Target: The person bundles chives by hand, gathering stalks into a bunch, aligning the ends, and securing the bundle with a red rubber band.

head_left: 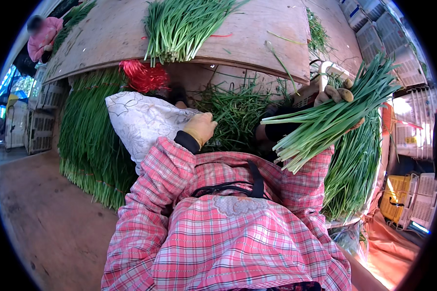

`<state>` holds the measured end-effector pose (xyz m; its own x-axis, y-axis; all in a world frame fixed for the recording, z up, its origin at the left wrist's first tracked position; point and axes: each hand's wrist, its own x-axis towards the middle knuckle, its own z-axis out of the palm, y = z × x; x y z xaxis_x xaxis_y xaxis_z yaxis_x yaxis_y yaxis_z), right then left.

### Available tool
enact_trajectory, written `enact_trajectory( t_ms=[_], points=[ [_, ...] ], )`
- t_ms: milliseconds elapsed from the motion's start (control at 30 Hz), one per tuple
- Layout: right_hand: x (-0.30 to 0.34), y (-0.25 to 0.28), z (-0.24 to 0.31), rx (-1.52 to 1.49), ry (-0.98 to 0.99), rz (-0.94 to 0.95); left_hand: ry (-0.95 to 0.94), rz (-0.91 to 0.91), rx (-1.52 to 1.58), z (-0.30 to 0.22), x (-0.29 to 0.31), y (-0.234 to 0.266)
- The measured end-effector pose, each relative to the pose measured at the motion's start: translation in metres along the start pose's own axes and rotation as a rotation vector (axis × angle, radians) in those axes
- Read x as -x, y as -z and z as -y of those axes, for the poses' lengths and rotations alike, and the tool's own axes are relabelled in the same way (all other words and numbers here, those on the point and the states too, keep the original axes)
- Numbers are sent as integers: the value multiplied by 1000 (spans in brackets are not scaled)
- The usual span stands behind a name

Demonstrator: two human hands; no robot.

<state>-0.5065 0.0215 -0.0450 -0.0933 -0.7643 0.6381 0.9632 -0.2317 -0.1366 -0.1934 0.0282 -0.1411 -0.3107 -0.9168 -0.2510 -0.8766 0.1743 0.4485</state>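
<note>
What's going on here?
The right hand grips a bunch of long green leaves with pale stalks, in front of the right stack. The left hand is curled by the edge of a white cloth; nothing shows in it. More greens lie on the table, with red ties at its near edge. The left stack bulks up beside the cloth, and loose leaves litter the space ahead.

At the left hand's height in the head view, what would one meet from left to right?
Crates, stacked greens, white cloth, left hand, bunch in right hand, white crates.
</note>
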Motion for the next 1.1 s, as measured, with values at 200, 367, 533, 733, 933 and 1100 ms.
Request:
enact_trajectory(
  t_ms=[200, 367, 533, 733, 933, 1100],
  points=[
    [9, 13, -19, -39, -143, 12, -203, 160, 905, -18, -11, 26],
    [14, 17, -73, -86, -328, -130, -640, 584, 1589, -67, -1, 37],
    [18, 46, -102, 222, -673, -521, -215, 510, 1587, -61, 8, 22],
    [57, 41, -112, 418, -746, -718, 137, 342, 1675, -31, 0, -4],
    [76, 36, -103, 614, -741, -702, 308, 409, 1946, -35, 3, -2],
    [76, 36, -105, 469, -635, -761, 306, 516, 2100, -35, 3, -2]
  ],
)
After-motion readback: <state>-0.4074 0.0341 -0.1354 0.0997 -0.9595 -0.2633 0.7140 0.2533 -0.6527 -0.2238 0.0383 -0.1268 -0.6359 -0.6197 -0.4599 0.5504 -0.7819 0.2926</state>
